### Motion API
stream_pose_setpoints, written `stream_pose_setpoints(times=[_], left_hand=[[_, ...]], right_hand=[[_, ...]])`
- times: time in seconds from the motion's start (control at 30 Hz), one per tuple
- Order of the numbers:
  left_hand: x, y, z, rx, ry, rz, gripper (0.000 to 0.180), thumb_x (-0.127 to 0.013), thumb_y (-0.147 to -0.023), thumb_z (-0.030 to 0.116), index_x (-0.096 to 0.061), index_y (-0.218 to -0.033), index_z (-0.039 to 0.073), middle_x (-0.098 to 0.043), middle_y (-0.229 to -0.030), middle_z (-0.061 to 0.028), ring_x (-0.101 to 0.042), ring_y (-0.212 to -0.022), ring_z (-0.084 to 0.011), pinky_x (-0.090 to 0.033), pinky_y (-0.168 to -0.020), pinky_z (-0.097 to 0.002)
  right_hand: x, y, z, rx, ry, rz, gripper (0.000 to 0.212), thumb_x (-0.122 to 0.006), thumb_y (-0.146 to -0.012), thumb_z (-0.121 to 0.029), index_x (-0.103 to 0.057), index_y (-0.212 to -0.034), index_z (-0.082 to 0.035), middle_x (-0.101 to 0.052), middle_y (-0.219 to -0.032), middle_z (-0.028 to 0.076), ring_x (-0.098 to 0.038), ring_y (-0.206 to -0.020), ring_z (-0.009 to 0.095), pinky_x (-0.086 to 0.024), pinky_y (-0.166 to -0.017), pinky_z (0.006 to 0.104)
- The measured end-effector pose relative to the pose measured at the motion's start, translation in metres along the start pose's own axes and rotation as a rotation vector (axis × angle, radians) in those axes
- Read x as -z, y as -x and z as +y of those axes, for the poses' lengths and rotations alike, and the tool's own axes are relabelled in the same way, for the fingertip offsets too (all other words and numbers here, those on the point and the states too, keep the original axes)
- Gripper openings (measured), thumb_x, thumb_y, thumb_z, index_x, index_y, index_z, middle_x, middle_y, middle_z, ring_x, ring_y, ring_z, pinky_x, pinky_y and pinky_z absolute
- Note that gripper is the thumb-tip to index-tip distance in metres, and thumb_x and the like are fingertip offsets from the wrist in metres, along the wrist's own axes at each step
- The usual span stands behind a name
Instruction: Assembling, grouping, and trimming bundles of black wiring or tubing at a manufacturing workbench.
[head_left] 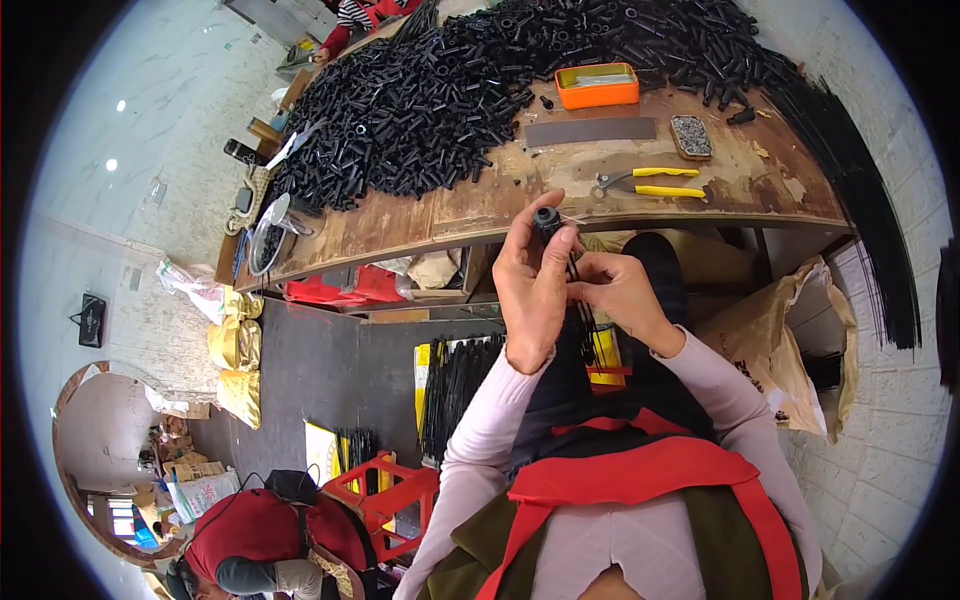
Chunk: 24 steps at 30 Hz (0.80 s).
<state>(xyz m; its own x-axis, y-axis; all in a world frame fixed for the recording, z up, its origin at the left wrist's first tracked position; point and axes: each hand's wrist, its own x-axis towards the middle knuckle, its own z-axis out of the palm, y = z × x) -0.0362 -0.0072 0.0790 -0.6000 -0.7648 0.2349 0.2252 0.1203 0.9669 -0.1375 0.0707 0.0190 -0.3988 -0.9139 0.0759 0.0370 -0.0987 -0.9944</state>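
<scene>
My left hand [530, 300] is closed around a short black hollow tube piece [546, 216], held upright with its round open end facing up. A thin pale sliver sticks out beside the thumb. My right hand [628, 296] is close by, thumb and fingers pinched together just below the tube piece; what they grip is too small to make out. Thin black rods [584, 322] show beneath and between both hands. Both hands are just in front of the wooden table's edge. Yellow-handled pliers [668, 182] lie on the table beyond my right hand.
A big heap of black tube pieces [400, 120] covers the wooden table [440, 212]. Behind the pliers are a grey strip [590, 131], an orange box [598, 94] and a small tin [690, 137]. Long black rods [860, 200] hang at right. A person [260, 540] bends by a red stool [395, 500].
</scene>
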Motion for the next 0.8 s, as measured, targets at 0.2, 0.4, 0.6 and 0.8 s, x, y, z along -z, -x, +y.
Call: stream_pose_setpoints(times=[0.2,0.4,0.6,0.8], left_hand=[[-0.010,-0.005,-0.007,-0.093,-0.064,0.065,0.040,-0.055,-0.099,0.011,-0.049,-0.135,-0.002,-0.056,-0.089,-0.0015,-0.053,-0.079,-0.0074,-0.043,-0.073,-0.0215],[0.017,-0.031,-0.013,-0.165,-0.219,0.057,0.038,-0.046,-0.098,0.003,-0.046,-0.137,0.000,-0.057,-0.089,-0.0024,-0.052,-0.078,-0.0082,-0.045,-0.072,-0.0216],[0.037,-0.032,-0.057,-0.054,-0.234,-0.295,0.031,-0.055,-0.096,0.013,-0.054,-0.123,0.000,-0.060,-0.102,-0.0069,-0.058,-0.090,-0.0145,-0.049,-0.077,-0.0282],[0.039,-0.047,-0.052,0.218,0.002,-0.614,0.012,-0.047,-0.102,0.010,-0.051,-0.107,0.000,-0.061,-0.110,-0.0124,-0.058,-0.104,-0.0201,-0.046,-0.091,-0.0329]], right_hand=[[0.003,-0.006,0.009,0.110,0.179,0.036,0.016,-0.075,-0.082,-0.011,-0.066,-0.081,0.003,-0.066,-0.069,0.008,-0.060,-0.061,0.011,-0.047,-0.058,0.0256],[0.053,-0.019,0.006,0.386,0.931,0.083,0.014,-0.072,-0.081,-0.015,-0.065,-0.081,-0.003,-0.059,-0.072,0.011,-0.059,-0.069,0.032,-0.048,-0.062,0.0394],[0.134,-0.048,-0.003,0.504,1.305,0.119,0.038,-0.072,-0.077,-0.018,-0.061,-0.110,-0.005,-0.055,-0.107,0.014,-0.052,-0.103,0.034,-0.045,-0.086,0.0424],[0.161,-0.076,0.005,0.436,1.306,-0.075,0.049,-0.075,-0.077,-0.031,-0.058,-0.112,-0.002,-0.052,-0.105,0.014,-0.048,-0.103,0.033,-0.042,-0.090,0.0416]])
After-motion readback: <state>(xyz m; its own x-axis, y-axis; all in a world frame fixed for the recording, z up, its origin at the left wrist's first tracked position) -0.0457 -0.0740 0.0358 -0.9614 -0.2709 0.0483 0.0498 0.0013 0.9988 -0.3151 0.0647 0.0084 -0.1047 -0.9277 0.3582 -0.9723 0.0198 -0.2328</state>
